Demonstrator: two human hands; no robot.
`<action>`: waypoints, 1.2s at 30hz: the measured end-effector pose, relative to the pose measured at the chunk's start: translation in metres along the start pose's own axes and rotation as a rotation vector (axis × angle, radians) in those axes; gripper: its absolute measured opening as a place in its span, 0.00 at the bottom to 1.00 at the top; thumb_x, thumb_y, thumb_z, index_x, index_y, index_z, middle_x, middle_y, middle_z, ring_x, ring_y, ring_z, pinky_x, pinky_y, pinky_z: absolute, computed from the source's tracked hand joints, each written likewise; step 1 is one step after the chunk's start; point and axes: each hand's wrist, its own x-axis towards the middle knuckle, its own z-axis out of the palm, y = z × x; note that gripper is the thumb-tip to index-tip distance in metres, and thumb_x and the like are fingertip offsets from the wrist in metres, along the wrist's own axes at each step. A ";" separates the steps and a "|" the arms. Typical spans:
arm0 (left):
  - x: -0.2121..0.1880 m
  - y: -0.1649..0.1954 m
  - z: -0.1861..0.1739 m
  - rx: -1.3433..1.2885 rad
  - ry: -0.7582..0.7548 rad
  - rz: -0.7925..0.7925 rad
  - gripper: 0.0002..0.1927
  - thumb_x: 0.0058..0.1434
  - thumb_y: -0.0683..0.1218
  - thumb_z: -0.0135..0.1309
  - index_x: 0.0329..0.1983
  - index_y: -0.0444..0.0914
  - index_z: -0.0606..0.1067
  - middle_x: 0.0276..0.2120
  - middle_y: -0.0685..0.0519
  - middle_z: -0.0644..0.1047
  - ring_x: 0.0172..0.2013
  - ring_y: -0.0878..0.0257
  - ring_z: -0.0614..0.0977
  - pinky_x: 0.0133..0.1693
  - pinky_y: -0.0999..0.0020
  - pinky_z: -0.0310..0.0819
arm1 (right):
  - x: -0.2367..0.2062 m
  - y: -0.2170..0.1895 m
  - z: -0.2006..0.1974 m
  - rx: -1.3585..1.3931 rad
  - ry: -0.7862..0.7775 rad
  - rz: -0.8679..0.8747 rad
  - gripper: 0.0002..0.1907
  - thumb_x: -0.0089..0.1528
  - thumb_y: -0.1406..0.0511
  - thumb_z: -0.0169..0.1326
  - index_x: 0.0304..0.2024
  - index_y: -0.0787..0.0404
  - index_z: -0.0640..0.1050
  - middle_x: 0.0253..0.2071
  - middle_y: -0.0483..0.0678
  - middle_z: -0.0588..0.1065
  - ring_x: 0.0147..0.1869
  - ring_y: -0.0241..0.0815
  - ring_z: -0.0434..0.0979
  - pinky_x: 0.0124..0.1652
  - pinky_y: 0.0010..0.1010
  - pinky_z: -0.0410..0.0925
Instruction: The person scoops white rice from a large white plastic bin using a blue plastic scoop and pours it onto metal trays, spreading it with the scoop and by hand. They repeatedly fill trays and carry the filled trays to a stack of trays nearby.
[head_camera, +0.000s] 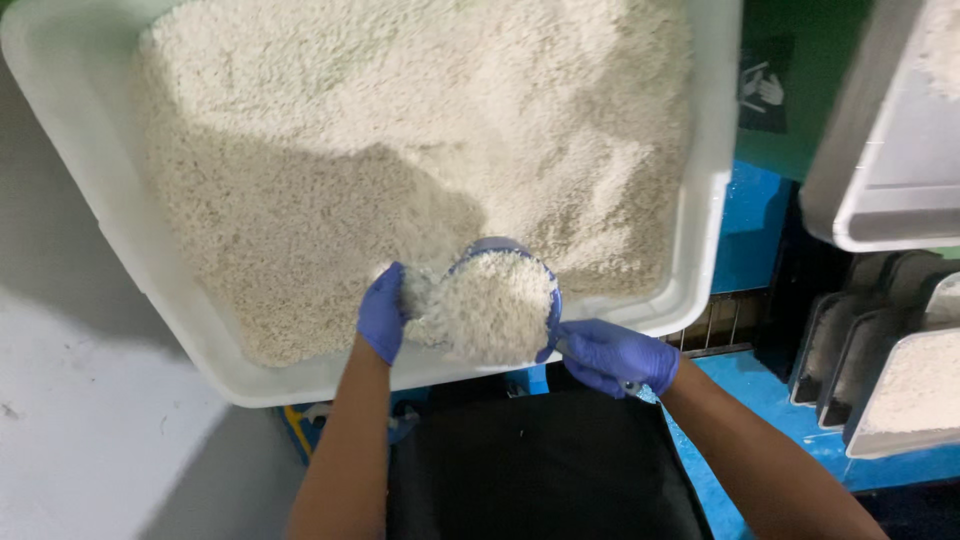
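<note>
Blue scoop (500, 305) (heaped with rice), handle pointing right, right hand (615, 357) fingers gripping it, left hand (383, 312) cupped.

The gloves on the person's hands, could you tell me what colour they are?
Purple-blue on both the left hand and right hand, clearest in the head view.

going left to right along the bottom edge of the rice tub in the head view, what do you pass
left hand in a blue glove → heaped scoop of rice → right hand on the scoop's handle → filled black trays at the far right
</note>
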 end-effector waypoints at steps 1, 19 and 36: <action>-0.001 0.006 0.002 0.202 0.039 0.078 0.21 0.72 0.56 0.51 0.51 0.33 0.77 0.31 0.52 0.80 0.28 0.63 0.78 0.33 0.65 0.73 | -0.013 -0.007 0.001 0.010 -0.019 -0.028 0.39 0.66 0.41 0.43 0.58 0.70 0.72 0.14 0.42 0.64 0.12 0.30 0.60 0.13 0.23 0.56; -0.039 -0.049 0.183 0.665 0.058 -0.065 0.20 0.70 0.54 0.48 0.58 0.39 0.78 0.50 0.50 0.82 0.46 0.61 0.81 0.47 0.64 0.71 | -0.339 -0.014 -0.081 0.153 1.019 -0.331 0.18 0.64 0.60 0.51 0.51 0.66 0.70 0.20 0.45 0.68 0.14 0.34 0.64 0.14 0.27 0.60; -0.039 -0.047 0.228 0.795 0.155 0.027 0.28 0.65 0.57 0.55 0.61 0.34 0.77 0.56 0.48 0.80 0.56 0.58 0.79 0.60 0.65 0.67 | -0.382 0.022 -0.341 -0.834 1.919 0.290 0.22 0.67 0.66 0.48 0.60 0.70 0.61 0.44 0.77 0.75 0.49 0.78 0.76 0.50 0.62 0.69</action>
